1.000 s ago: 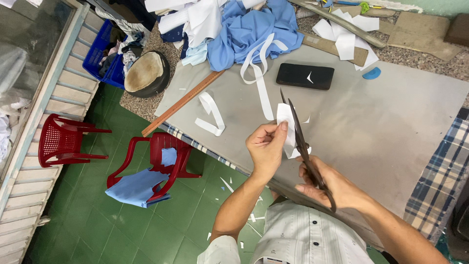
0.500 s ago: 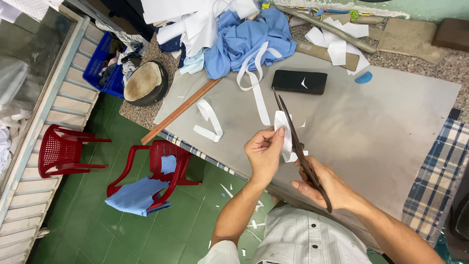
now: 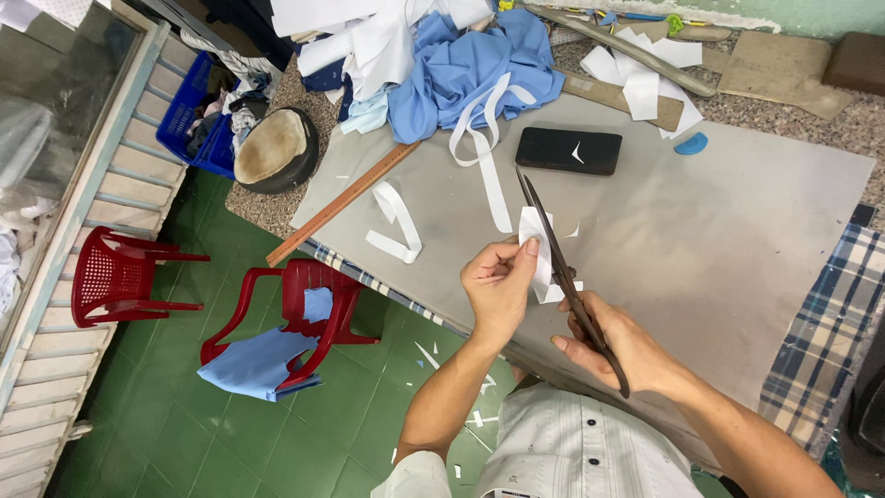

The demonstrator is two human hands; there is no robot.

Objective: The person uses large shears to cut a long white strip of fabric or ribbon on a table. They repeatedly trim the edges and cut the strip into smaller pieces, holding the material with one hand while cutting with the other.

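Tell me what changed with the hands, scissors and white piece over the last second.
Little changed: the left hand keeps pinching the small white fabric piece, and the right hand keeps the long dark scissors against it. The black phone and wooden ruler stayed put.

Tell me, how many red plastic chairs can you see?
2. One red chair stands at far left by the slatted wall; the other chair, beside the table edge, has blue cloth draped on it. None seems hidden.

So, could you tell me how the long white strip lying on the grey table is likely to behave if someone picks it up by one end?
The long white strip would probably droop, since it already lies in soft curves and loops. It looks thin and flat, so likely very light. It seems unlikely to roll or tip on the grey table.
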